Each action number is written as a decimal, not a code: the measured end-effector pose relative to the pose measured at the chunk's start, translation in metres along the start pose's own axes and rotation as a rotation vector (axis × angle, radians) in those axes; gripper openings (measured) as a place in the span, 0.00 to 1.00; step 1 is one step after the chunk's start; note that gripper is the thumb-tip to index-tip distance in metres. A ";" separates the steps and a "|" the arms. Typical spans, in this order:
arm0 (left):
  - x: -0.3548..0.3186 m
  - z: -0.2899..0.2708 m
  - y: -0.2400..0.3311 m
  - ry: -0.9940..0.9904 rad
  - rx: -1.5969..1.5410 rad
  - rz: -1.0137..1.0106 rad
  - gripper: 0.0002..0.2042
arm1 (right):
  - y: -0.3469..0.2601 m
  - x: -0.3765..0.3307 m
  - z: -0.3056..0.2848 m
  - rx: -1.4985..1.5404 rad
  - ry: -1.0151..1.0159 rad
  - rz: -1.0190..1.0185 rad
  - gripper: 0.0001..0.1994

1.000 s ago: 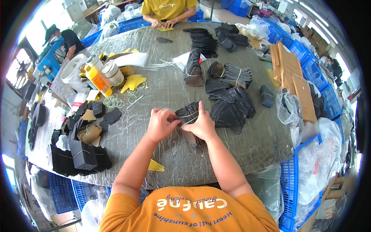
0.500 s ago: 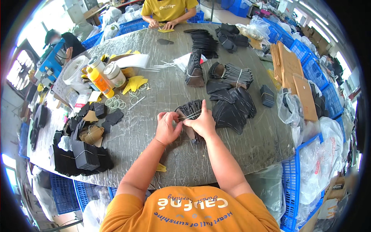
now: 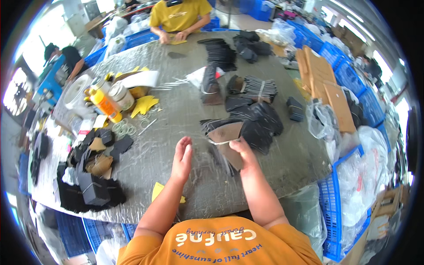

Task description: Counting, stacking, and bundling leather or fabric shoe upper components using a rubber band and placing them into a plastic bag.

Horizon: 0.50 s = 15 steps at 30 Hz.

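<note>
Bundle [image 3: 227, 132] of dark flat pieces, brown face up, banded at its near end, lies on the grey worktop [image 3: 176, 110] just in front of the person. Right hand [image 3: 240, 148] grips the bundle's near end, fingers closed around it. Left hand [image 3: 182, 157] is open, fingers straight and together, palm turned inward, apart from the bundle and just above the worktop. More dark stacks [image 3: 258, 123] lie just behind the bundle. Orange bottle [image 3: 105, 104] and rubber bands [image 3: 126, 129] sit to the left. Yellow scrap [image 3: 158, 191] lies under the left forearm.
</note>
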<state>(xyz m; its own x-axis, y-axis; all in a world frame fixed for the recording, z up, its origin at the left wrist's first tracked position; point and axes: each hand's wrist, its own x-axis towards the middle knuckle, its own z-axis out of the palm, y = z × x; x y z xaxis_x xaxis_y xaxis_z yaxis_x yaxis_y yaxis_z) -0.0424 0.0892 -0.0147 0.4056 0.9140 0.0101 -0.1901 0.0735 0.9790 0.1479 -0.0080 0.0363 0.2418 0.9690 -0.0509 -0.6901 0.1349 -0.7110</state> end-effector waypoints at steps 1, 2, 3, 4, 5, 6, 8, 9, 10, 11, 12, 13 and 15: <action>-0.008 0.002 -0.005 -0.039 -0.006 -0.004 0.24 | 0.010 -0.009 -0.008 0.032 0.018 0.042 0.34; -0.016 0.005 -0.010 -0.227 0.115 0.153 0.28 | 0.017 -0.017 -0.017 0.061 0.042 0.073 0.34; -0.019 0.007 -0.011 -0.398 0.239 0.320 0.32 | 0.018 -0.025 -0.004 0.106 0.007 0.060 0.34; -0.017 0.015 -0.013 -0.476 0.141 0.322 0.39 | 0.014 -0.033 0.004 0.150 -0.030 0.046 0.35; -0.025 0.028 0.000 -0.484 -0.048 0.166 0.38 | 0.005 -0.038 -0.011 0.117 -0.072 -0.020 0.36; -0.035 0.035 0.016 -0.480 -0.223 0.004 0.37 | -0.010 -0.046 -0.023 0.113 -0.058 -0.051 0.36; -0.030 0.033 0.026 -0.508 -0.037 0.006 0.37 | -0.043 -0.071 -0.045 -0.216 0.068 -0.253 0.34; -0.027 0.031 0.026 -0.508 0.141 0.005 0.36 | -0.065 -0.082 -0.056 -0.224 0.131 -0.296 0.32; -0.024 0.027 0.024 -0.522 0.138 0.008 0.36 | -0.088 -0.092 -0.067 -0.229 0.188 -0.336 0.30; -0.021 0.023 0.019 -0.544 0.176 -0.068 0.32 | -0.105 -0.104 -0.077 -0.139 0.324 -0.334 0.27; -0.019 0.026 0.018 -0.563 0.213 -0.142 0.28 | -0.119 -0.113 -0.086 -0.050 0.457 -0.331 0.25; -0.023 0.032 0.016 -0.520 0.229 -0.094 0.18 | -0.126 -0.114 -0.099 -0.056 0.461 -0.336 0.25; -0.025 0.054 0.021 -0.556 0.321 -0.039 0.16 | -0.132 -0.110 -0.129 0.479 -0.064 -0.367 0.25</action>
<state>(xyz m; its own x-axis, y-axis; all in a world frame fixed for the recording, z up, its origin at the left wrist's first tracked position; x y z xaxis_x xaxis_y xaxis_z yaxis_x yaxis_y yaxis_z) -0.0087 0.0461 0.0166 0.8264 0.5630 -0.0074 0.0762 -0.0989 0.9922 0.3009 -0.1587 0.0452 0.4908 0.8501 0.1910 -0.8034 0.5264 -0.2784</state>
